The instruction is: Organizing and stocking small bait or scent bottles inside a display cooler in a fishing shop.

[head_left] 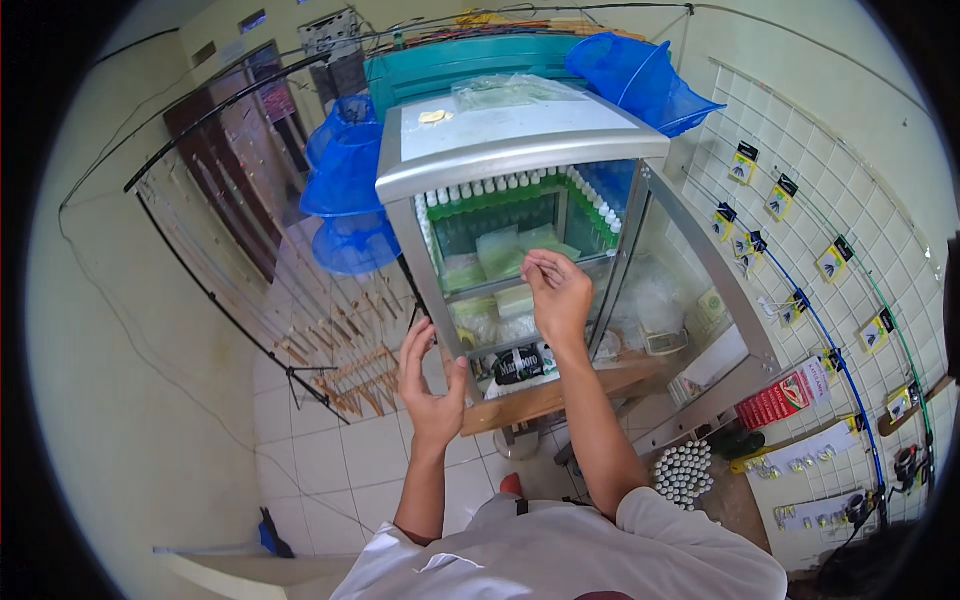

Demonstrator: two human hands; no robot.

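Observation:
In front of me stands an aluminium-framed glass display cabinet (520, 158), its glass door (690, 290) swung out to the right. My right hand (560, 295) is raised at the opening, fingertips pinched together; whatever they hold, if anything, cannot be made out. Behind it, flat see-through packs (500, 255) lie on the upper shelf. Rows of small green bottles with white caps (490, 190) line that shelf's back and sides. My left hand (432, 385) is open beside the cabinet's lower left corner, fingers spread and holding nothing. Lower down sits a black pack (518, 366).
Blue mesh nets (345, 190) hang left of the cabinet, and another blue net (645, 85) hangs behind its right corner. Fishing rods (330, 340) stand at the left. White-capped bottles (684, 475) cluster low right, near a wall grid (800, 200) with small hanging packets.

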